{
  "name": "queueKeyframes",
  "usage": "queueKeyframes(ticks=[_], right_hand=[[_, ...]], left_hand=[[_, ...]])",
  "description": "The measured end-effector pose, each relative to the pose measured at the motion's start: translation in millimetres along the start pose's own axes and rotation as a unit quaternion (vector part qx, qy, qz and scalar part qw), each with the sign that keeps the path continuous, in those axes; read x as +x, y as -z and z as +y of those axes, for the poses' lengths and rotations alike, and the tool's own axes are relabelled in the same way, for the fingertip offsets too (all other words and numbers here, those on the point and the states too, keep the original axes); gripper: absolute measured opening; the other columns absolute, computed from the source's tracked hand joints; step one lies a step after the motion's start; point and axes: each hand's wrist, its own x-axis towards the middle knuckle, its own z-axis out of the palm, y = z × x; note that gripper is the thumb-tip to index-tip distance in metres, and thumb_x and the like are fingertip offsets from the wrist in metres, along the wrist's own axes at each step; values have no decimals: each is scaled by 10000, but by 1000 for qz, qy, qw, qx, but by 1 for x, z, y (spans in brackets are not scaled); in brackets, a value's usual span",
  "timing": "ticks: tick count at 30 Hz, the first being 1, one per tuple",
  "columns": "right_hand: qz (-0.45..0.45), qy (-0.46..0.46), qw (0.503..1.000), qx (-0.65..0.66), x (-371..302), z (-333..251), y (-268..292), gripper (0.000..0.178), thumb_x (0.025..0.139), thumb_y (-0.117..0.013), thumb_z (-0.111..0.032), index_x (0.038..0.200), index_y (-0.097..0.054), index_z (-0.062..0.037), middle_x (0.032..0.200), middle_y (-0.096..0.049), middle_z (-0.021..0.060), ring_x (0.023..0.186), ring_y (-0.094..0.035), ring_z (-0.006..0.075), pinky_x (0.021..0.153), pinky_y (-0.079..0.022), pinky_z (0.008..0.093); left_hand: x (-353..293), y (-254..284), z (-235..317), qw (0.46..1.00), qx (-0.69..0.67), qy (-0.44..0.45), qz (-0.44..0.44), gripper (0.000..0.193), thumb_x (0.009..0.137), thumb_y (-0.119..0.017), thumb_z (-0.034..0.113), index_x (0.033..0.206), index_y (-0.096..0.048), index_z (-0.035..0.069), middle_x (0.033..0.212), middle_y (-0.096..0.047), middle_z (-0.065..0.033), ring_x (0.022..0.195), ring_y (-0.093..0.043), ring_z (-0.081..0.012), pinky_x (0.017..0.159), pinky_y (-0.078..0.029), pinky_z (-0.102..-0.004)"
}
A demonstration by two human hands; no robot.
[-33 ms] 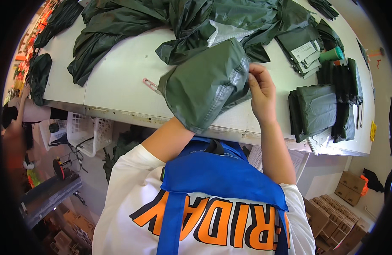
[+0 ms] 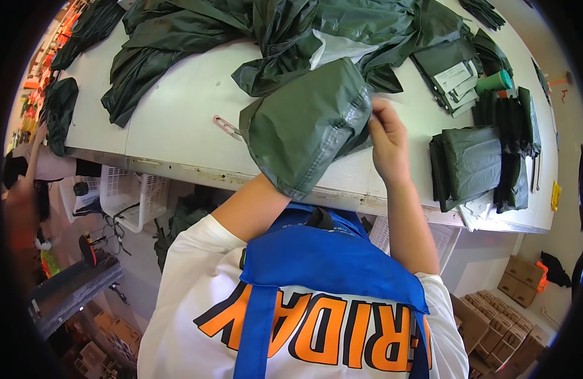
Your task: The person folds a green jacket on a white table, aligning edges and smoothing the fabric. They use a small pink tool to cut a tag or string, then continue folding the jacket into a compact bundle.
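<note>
A rounded, hood-shaped piece of dark green waterproof fabric (image 2: pixel 298 126) with a shiny taped seam is held up over the near edge of the white table. My right hand (image 2: pixel 389 136) pinches its right edge between thumb and fingers. From below, my left forearm (image 2: pixel 253 205) passes under or into the fabric, which covers my left hand completely. Just left of the piece lies a small tool with a pink loop handle (image 2: pixel 226 125), its other end partly covered by the fabric. Beyond are heaped dark green garments (image 2: pixel 367 25), with a white mesh lining (image 2: pixel 342 47) showing among them.
At right sit folded green packs (image 2: pixel 471 164), labelled flat packs (image 2: pixel 452 76) and a green roll (image 2: pixel 493 82). The white table (image 2: pixel 178 120) has a metal front edge. White baskets (image 2: pixel 137 196) stand below left; cardboard boxes (image 2: pixel 503 322) are below right. Another person's arm (image 2: pixel 34 155) shows far left.
My right fingers and the fabric edge they pinch have shifted very slightly. Otherwise the scene looks the same.
</note>
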Motion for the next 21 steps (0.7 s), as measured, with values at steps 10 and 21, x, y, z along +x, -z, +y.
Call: queueKeyframes(ticks=[10,21], right_hand=[[54,160,909,-382,-95,38,0,954,626,-799,-245,1379,-277,19,1336,-366,232,1286,-339,395,1068,-285,470],[90,42,937,-335,-76,37,94,401,609,-456,153,898,-674,-18,921,-614,129,931,-588,267,853,-467,313]], left_hand=[[7,40,25,985,101,45,-129,426,893,-575,309,1243,-524,73,1237,-536,-103,1128,-497,-250,1012,-358,-377],[-133,1,11,927,-168,186,-277,549,884,-608,293,1347,-431,57,1377,-436,-171,1227,-444,-292,1075,-320,-371]])
